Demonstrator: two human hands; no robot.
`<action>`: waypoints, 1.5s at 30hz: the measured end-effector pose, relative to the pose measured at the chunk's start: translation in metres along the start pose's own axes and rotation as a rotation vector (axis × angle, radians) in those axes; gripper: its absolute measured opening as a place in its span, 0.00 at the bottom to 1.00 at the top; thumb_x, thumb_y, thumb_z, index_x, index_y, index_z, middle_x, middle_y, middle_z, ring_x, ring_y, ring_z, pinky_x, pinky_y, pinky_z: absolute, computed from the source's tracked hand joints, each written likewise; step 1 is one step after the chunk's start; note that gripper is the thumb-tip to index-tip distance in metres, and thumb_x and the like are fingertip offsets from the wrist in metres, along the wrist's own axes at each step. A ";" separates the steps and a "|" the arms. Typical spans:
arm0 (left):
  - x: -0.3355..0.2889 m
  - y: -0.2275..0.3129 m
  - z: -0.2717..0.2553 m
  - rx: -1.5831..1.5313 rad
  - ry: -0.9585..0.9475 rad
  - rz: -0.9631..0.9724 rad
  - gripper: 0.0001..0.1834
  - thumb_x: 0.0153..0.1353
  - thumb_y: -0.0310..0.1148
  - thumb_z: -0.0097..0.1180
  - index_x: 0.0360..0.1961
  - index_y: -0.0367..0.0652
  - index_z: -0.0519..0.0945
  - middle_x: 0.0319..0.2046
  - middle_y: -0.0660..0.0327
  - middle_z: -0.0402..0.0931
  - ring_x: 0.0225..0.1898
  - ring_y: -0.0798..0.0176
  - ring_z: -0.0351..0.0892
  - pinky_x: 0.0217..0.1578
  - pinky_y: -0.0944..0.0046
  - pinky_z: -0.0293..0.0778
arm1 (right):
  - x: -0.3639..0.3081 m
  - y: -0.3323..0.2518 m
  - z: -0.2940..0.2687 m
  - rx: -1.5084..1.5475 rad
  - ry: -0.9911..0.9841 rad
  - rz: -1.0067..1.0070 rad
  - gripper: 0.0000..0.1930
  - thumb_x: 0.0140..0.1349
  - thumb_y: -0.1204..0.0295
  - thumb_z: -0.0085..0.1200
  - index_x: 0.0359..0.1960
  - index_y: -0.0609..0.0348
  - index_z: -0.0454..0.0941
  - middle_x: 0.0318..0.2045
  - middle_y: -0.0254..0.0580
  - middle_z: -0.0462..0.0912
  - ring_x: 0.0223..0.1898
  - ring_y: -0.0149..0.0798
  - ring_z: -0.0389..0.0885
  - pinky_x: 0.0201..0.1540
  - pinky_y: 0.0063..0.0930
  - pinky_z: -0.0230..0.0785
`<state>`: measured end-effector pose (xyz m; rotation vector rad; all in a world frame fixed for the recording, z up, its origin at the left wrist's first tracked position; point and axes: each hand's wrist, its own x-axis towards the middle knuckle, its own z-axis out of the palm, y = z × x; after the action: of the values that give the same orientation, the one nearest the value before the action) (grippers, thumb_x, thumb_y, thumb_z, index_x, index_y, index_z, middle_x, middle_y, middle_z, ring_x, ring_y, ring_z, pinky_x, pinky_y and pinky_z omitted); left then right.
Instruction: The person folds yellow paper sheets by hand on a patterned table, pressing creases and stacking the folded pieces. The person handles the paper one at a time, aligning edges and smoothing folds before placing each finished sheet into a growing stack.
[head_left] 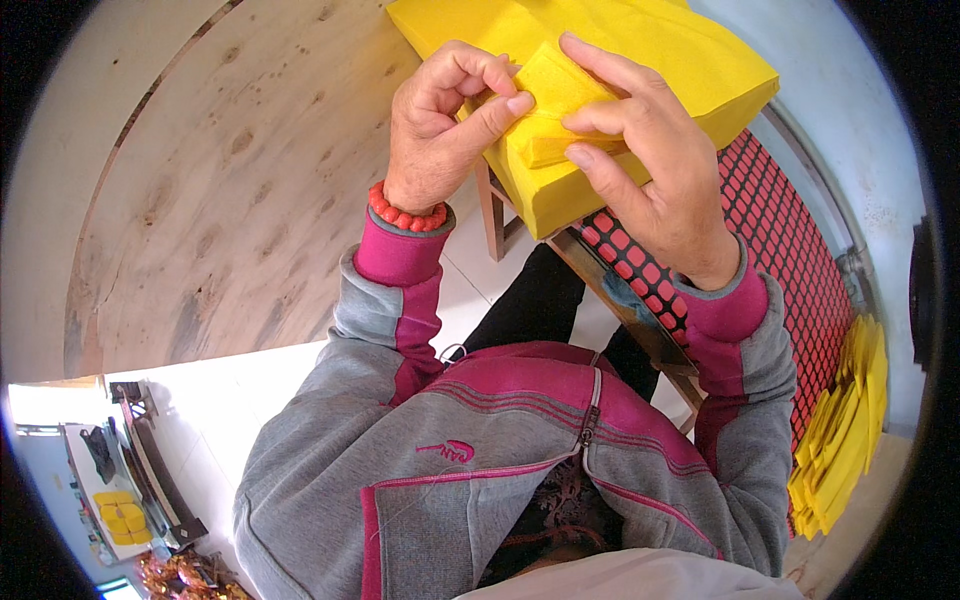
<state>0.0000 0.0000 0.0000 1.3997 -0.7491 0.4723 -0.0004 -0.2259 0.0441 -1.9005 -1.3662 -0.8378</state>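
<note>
A small folded piece of yellow cloth (560, 85) lies over the near end of a large boxy yellow fabric bag (690, 70). My left hand (445, 125) is closed, its thumb and bent forefinger pinching the left edge of the folded cloth. On the other side, my right hand (655, 160) has its fingers apart; the fingertips rest on or close by the folded cloth, and the thumb tip is just below the forefinger. Whether the right fingertips press on the cloth, I cannot tell.
A wooden board table (240, 200) spreads along the left. Beneath the bag and to the right lies a red-and-black patterned surface (770, 230). A stack of flat yellow fabric pieces (840, 440) sits at the lower right. Far lower left, a white table (105, 490) bears more yellow pieces.
</note>
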 end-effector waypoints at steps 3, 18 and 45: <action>0.000 0.003 -0.001 0.025 -0.014 0.014 0.08 0.66 0.24 0.59 0.46 0.39 0.81 0.40 0.68 0.81 0.44 0.71 0.78 0.61 0.65 0.67 | 0.000 -0.001 0.003 0.039 0.037 0.019 0.08 0.58 0.74 0.61 0.37 0.60 0.78 0.54 0.54 0.81 0.51 0.54 0.80 0.53 0.41 0.71; 0.006 0.003 -0.013 0.132 -0.175 0.129 0.08 0.58 0.23 0.58 0.38 0.40 0.84 0.39 0.61 0.83 0.47 0.64 0.80 0.69 0.50 0.58 | -0.004 -0.006 0.011 0.187 0.104 0.150 0.07 0.59 0.75 0.61 0.37 0.61 0.78 0.44 0.52 0.82 0.46 0.54 0.81 0.50 0.39 0.71; 0.004 0.002 -0.006 0.120 -0.085 0.084 0.08 0.56 0.26 0.69 0.36 0.41 0.83 0.35 0.66 0.83 0.44 0.68 0.80 0.67 0.55 0.62 | -0.004 -0.005 0.014 0.121 0.155 0.156 0.05 0.62 0.75 0.59 0.35 0.62 0.77 0.35 0.51 0.81 0.47 0.55 0.82 0.48 0.42 0.72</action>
<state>0.0018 0.0054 0.0042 1.5120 -0.8627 0.5330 -0.0045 -0.2153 0.0336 -1.7845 -1.1343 -0.7889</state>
